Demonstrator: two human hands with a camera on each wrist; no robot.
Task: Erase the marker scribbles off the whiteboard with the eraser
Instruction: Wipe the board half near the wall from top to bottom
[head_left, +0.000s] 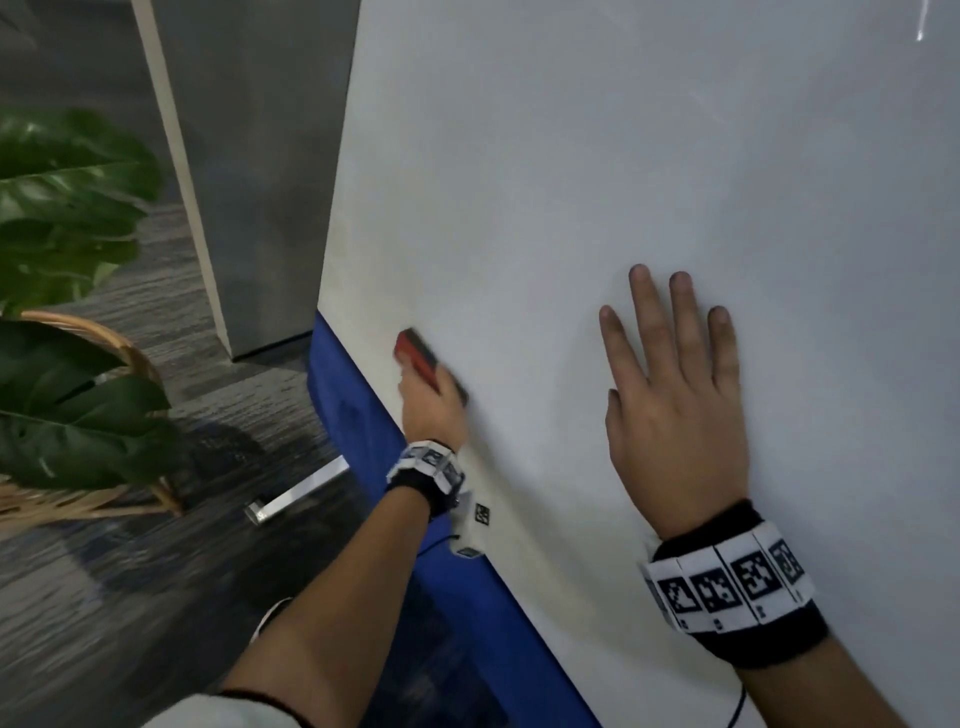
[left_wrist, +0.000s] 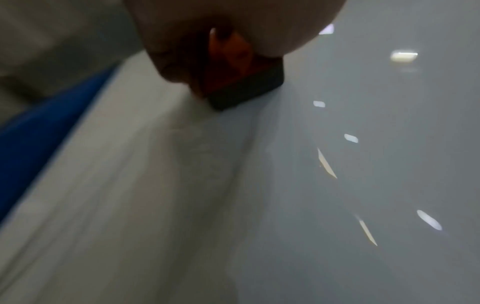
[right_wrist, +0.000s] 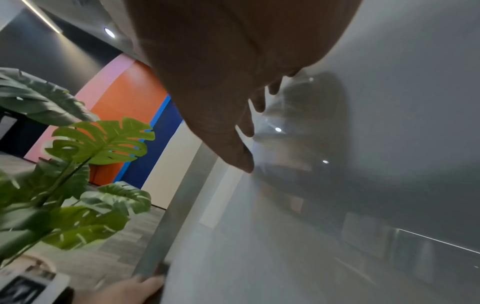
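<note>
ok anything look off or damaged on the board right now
Nothing stands out. The whiteboard looks clean and undamaged, with no scribbles in view. The left hand holds the red eraser near its left edge; the right hand lies flat on it.

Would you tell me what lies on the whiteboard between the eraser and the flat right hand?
Nothing: in the head view, the whiteboard between the eraser in the left hand and the right hand is bare white surface, with no marker scribbles visible.

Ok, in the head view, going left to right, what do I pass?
Plant → grey pillar → eraser gripped by the left hand → right hand flat on the whiteboard.
</note>
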